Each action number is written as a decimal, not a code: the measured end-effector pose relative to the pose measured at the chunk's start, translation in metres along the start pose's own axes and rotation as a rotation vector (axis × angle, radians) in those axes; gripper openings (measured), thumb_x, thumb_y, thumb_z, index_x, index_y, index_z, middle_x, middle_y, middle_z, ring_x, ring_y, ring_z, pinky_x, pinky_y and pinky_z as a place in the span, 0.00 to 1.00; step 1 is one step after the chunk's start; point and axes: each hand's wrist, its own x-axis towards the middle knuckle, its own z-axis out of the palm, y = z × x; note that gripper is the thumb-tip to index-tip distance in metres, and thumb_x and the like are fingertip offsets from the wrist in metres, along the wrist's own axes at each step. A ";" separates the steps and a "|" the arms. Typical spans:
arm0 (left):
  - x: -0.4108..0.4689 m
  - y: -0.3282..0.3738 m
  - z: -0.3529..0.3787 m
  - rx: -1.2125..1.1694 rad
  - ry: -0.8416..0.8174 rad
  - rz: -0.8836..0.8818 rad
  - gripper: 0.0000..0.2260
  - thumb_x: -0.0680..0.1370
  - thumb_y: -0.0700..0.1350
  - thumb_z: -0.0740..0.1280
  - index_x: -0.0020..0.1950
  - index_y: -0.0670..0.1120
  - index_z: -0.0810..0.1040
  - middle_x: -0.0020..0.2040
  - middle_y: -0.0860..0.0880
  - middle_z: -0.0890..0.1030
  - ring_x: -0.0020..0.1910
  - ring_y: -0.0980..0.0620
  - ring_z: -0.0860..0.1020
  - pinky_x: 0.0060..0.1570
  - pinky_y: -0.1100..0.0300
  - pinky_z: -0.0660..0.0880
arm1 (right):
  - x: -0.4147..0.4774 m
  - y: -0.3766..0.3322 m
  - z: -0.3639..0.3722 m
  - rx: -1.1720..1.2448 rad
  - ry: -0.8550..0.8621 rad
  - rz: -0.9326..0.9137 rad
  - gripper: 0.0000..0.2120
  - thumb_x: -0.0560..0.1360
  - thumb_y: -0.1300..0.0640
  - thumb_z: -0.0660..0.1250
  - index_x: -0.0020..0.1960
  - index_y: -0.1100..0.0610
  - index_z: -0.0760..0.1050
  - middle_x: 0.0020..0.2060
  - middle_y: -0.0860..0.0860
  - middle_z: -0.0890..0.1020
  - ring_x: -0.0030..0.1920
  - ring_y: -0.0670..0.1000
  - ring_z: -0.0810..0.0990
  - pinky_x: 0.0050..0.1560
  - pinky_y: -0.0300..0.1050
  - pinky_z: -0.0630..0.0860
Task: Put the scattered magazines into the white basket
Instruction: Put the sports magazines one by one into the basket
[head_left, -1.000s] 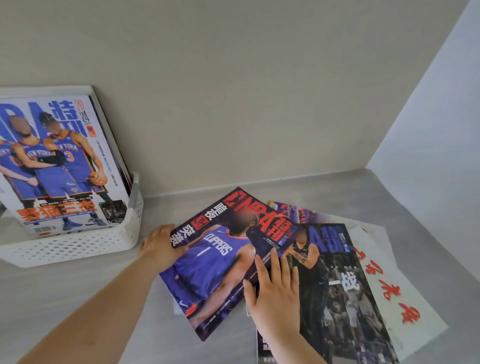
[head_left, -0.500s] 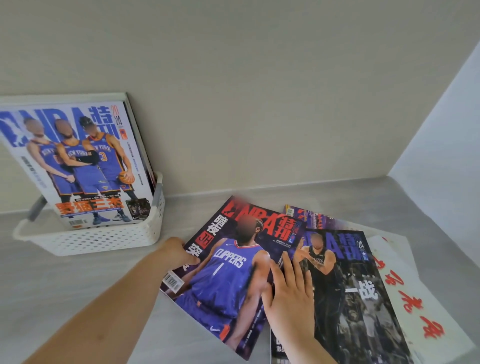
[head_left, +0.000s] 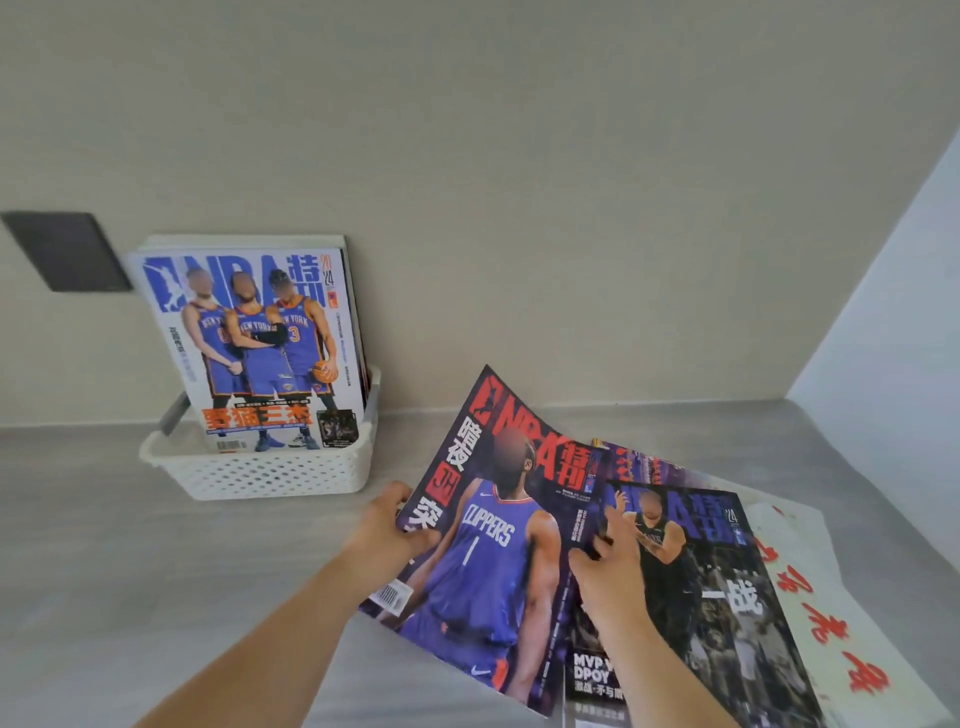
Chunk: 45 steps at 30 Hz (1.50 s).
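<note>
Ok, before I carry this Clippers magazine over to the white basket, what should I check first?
1. Grip: the left hand holds the Clippers magazine by its left edge: ok.
2. Second hold: the right hand lies at the magazine's right edge, but whether it pinches it: cannot tell.
3. Lift: the far end is raised off the dark magazine; whether the near corner is free: cannot tell.
4. Target: the white basket stands upright, opening up: ok.
5. Room in the basket in front of the standing New York magazine: cannot tell.
</note>
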 end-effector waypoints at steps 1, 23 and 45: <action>-0.004 0.003 -0.006 -0.008 0.002 0.035 0.16 0.69 0.35 0.70 0.36 0.53 0.67 0.34 0.53 0.76 0.31 0.57 0.74 0.28 0.67 0.69 | -0.001 -0.005 0.001 0.126 0.004 0.048 0.22 0.69 0.76 0.58 0.60 0.60 0.67 0.44 0.57 0.77 0.40 0.52 0.75 0.34 0.32 0.72; 0.026 -0.001 -0.231 -0.357 0.080 0.308 0.16 0.72 0.30 0.64 0.54 0.47 0.72 0.44 0.51 0.80 0.42 0.52 0.78 0.44 0.58 0.74 | -0.003 -0.189 0.156 0.301 -0.596 -0.250 0.16 0.71 0.73 0.57 0.40 0.56 0.77 0.28 0.45 0.84 0.31 0.43 0.82 0.37 0.35 0.79; 0.107 -0.068 -0.259 -0.161 0.485 0.136 0.11 0.72 0.32 0.63 0.53 0.38 0.77 0.50 0.41 0.81 0.42 0.48 0.76 0.45 0.60 0.67 | 0.057 -0.151 0.283 -0.054 -0.346 -0.192 0.10 0.71 0.72 0.61 0.52 0.69 0.75 0.32 0.50 0.76 0.32 0.48 0.72 0.35 0.38 0.71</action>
